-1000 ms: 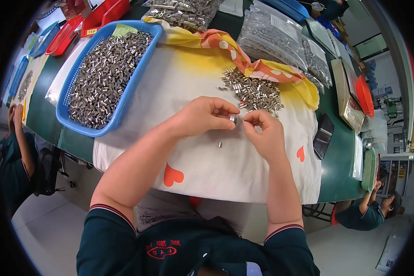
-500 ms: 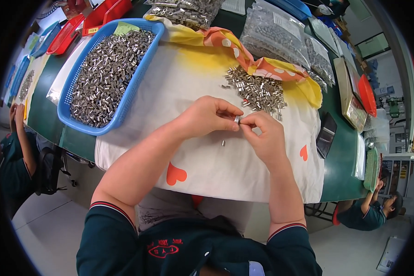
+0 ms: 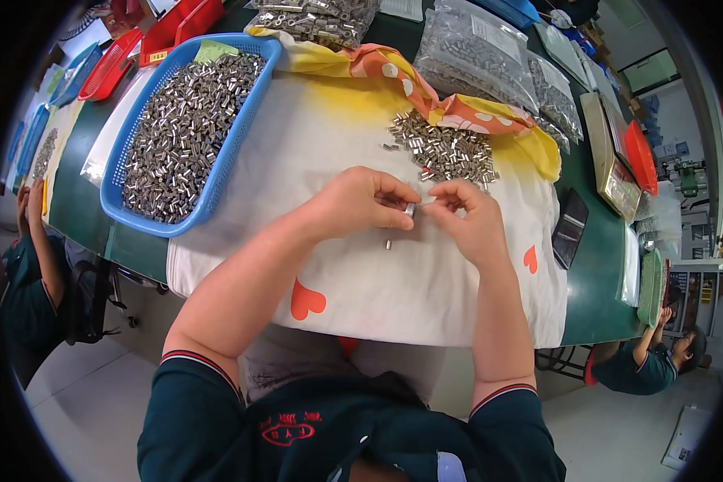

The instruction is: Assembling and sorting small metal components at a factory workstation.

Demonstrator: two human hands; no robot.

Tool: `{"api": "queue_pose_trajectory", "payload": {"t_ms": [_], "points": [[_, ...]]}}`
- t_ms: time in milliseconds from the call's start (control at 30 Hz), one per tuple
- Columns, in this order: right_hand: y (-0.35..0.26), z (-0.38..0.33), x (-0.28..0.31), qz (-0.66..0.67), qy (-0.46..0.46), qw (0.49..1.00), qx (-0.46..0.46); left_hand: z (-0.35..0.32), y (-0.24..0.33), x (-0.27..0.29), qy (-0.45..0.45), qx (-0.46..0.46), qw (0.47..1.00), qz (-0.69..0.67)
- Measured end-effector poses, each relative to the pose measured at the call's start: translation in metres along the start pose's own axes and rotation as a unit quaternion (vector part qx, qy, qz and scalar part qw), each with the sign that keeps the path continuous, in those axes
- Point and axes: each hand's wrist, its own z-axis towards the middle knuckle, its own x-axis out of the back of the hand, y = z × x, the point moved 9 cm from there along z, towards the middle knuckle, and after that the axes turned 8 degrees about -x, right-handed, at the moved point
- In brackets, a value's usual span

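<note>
A: Head view: how are the fingers set?

B: The left hand (image 3: 360,201) has thumb and forefinger pinched on a small metal tube (image 3: 410,210). The right hand (image 3: 467,217) meets it fingertip to fingertip, its fingers curled close together at the same tube; whether they grip it I cannot tell.

A: Where is the tube, and how does it point?

B: Just above the white cloth (image 3: 426,289), between both hands; it looks roughly upright, long axis toward the camera's top edge.

A: Around them?

B: A lone tube (image 3: 389,243) lies on the cloth just below the hands. A loose pile of tubes (image 3: 446,150) sits behind, a blue basket (image 3: 241,136) full of tubes stands to the left, and clear bags of parts (image 3: 482,60) lie beyond
</note>
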Motion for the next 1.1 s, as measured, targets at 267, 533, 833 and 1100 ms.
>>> {"api": "queue_pose_trajectory", "payload": {"t_ms": [267, 533, 833, 1100], "points": [[-0.017, 0.008, -0.002, -0.289, 0.193, 0.924, 0.159, 0.0, 0.001, -0.002, -0.014, -0.019, 0.999, 0.032], [-0.016, 0.007, -0.002, -0.206, 0.151, 0.96, 0.113, 0.005, -0.002, 0.003, 0.011, -0.035, 0.997, -0.064], [-0.017, -0.005, -0.002, 0.053, 0.055, 0.995, 0.068, 0.005, -0.005, 0.008, 0.026, -0.026, 0.996, -0.084], [-0.044, -0.021, -0.006, -0.166, 0.168, 0.948, 0.213, 0.005, -0.008, 0.01, 0.067, -0.04, 0.997, -0.001]]}}
